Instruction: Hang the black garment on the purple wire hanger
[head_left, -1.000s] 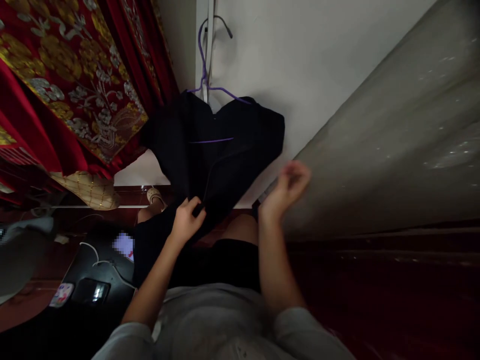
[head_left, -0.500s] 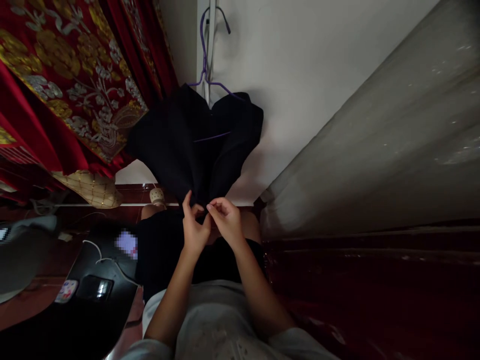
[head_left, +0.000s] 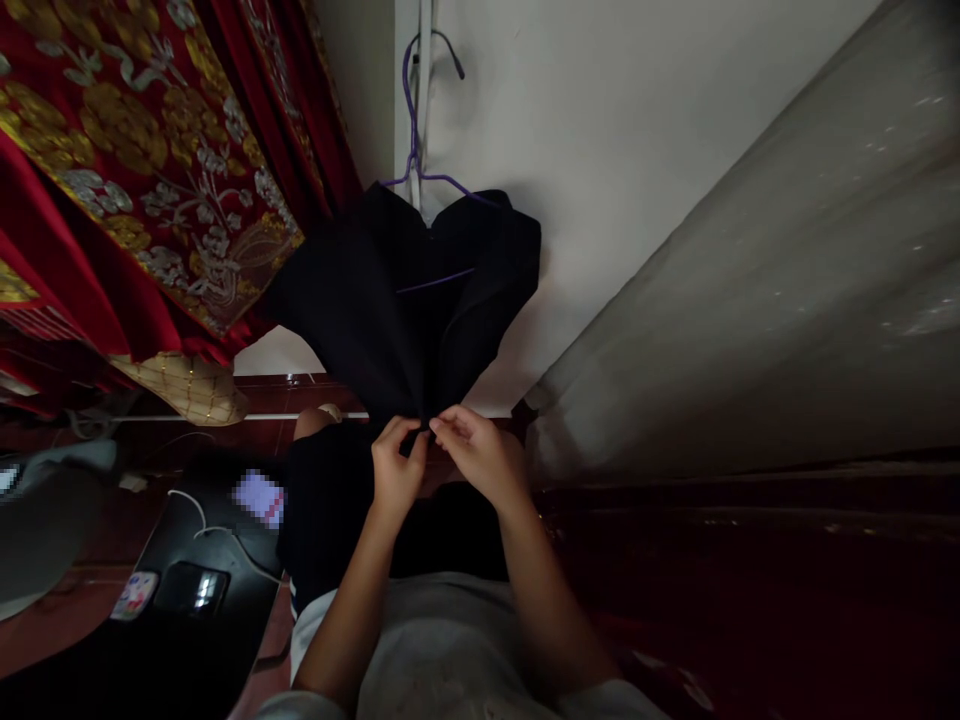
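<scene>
A dark garment with a collar, seemingly a jacket or shirt, hangs on a purple hanger against the white wall. Its front gapes at the chest, where the hanger's lower bar shows, and narrows toward my hands. At the front edges, low on the garment, my left hand pinches the dark cloth between thumb and fingers. Close beside it my right hand pinches the other side of the opening. Any button or zip between the fingertips is too small and dark to make out.
Red embroidered cloth hangs at the left. A black bench bears a phone, a small patterned item and a white cable. To the right, a grey plastic-like sheet slopes over a dark red surface.
My left fingers, raised and spread before, have closed down on the cloth. Both hands and the garment sit slightly lower and further right in view, as the camera has shifted.
</scene>
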